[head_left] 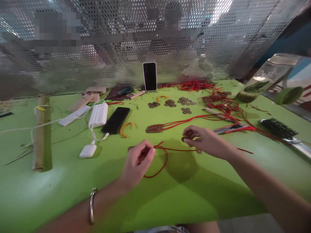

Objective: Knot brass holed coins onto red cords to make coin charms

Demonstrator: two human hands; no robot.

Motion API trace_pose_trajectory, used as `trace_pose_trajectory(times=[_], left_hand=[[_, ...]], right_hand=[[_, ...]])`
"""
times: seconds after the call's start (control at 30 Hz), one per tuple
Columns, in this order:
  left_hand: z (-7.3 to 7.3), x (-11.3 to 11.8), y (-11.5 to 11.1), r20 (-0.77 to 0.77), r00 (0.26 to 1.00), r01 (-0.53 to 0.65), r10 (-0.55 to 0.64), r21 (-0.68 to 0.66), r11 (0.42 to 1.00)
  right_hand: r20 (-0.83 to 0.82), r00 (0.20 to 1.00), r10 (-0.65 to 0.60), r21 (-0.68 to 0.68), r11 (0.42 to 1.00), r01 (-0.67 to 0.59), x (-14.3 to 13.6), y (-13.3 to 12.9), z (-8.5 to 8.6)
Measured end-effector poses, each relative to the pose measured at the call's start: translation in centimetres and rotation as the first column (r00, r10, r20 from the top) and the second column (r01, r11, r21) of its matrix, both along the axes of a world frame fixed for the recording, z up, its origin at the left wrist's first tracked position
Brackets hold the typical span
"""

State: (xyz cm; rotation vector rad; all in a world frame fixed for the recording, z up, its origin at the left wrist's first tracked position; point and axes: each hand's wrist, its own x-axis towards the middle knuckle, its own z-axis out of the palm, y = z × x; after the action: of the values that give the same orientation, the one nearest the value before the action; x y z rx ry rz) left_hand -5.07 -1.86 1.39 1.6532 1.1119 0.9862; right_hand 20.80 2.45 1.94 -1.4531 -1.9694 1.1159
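Red cord in left hand

2 hands apart, fingers curled, forearms angled inward

From over here I count four clusters of coin-like discs, one bundle of discs on red cords, two phones, two curved orange pieces, one power bank, one small white case, one glass jar, one green lid, one brush, one red-handled tool, one bracelet.
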Motion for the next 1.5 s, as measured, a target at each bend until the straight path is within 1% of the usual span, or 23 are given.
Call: trace_pose_trajectory(times=[0.07, 0.13, 0.2, 0.23, 0.3, 0.4, 0.57, 0.67, 0.8, 1.03, 1.13, 1.27, 1.37, 1.5], left_hand=[[0.0, 0.1, -0.1, -0.026, 1.000, 0.012, -0.012, 0.004, 1.000], [-0.1, 0.3, -0.1, -0.047, 0.999, 0.019, -0.019, -0.001, 1.000], [-0.1, 0.6, -0.2, -0.062, 0.998, 0.028, -0.029, -0.020, 0.999], [-0.2, 0.7, -0.2, -0.069, 0.997, 0.035, -0.037, -0.032, 0.999], [-0.3, 0.8, -0.3, -0.083, 0.995, 0.047, -0.051, -0.051, 0.998], [-0.4, 1.0, -0.5, -0.101, 0.993, 0.049, -0.054, -0.048, 0.998], [-0.6, 1.1, -0.7, -0.147, 0.989, 0.026, -0.022, 0.021, 0.999], [-0.6, 1.3, -0.7, -0.184, 0.983, 0.027, -0.012, 0.081, 0.996], [-0.5, 1.4, -0.8, -0.228, 0.974, 0.038, -0.002, 0.154, 0.987], [-0.5, 1.5, -0.9, -0.257, 0.966, 0.051, -0.009, 0.156, 0.986], [-0.6, 1.4, -0.9, -0.269, 0.963, 0.062, -0.007, 0.196, 0.979], [-0.6, 1.3, -0.9, -0.285, 0.958, 0.088, -0.013, 0.252, 0.964], [-0.6, 1.3, -1.0, -0.316, 0.949, 0.101, 0.002, 0.310, 0.946], [-0.7, 1.4, -1.1, -0.366, 0.931, 0.140, -0.002, 0.350, 0.926]], right_hand=[[-0.208, 0.977, -0.038, -0.059, 0.998, 0.026, -1.8, -0.1, 0.0], [-0.375, 0.922, -0.092, -0.166, 0.986, 0.030, -3.4, -0.3, -0.4], [-0.470, 0.870, -0.148, -0.254, 0.967, 0.027, -4.6, -0.7, -0.8], [-0.493, 0.855, -0.158, -0.275, 0.961, 0.020, -5.0, -1.0, -1.1], [-0.507, 0.846, -0.162, -0.286, 0.958, 0.011, -5.4, -1.5, -1.3], [-0.486, 0.860, -0.152, -0.260, 0.965, 0.024, -5.5, -2.1, -1.4], [-0.457, 0.877, -0.151, -0.198, 0.978, 0.065, -5.7, -2.6, -1.3], [-0.466, 0.870, -0.161, -0.191, 0.978, 0.078, -5.8, -2.8, -1.2], [-0.501, 0.851, -0.159, -0.205, 0.977, 0.062, -5.8, -3.0, -1.1], [-0.493, 0.854, -0.165, -0.213, 0.975, 0.065, -6.0, -3.5, -1.1], [-0.465, 0.875, -0.136, -0.160, 0.985, 0.068, -5.9, -3.5, -1.1], [-0.427, 0.901, -0.076, -0.046, 0.997, 0.062, -5.8, -3.5, -0.9], [-0.370, 0.929, -0.027, 0.103, 0.992, 0.070, -5.8, -3.7, -0.8], [-0.283, 0.959, 0.027, 0.328, 0.942, 0.071, -6.0, -4.1, -0.7]])
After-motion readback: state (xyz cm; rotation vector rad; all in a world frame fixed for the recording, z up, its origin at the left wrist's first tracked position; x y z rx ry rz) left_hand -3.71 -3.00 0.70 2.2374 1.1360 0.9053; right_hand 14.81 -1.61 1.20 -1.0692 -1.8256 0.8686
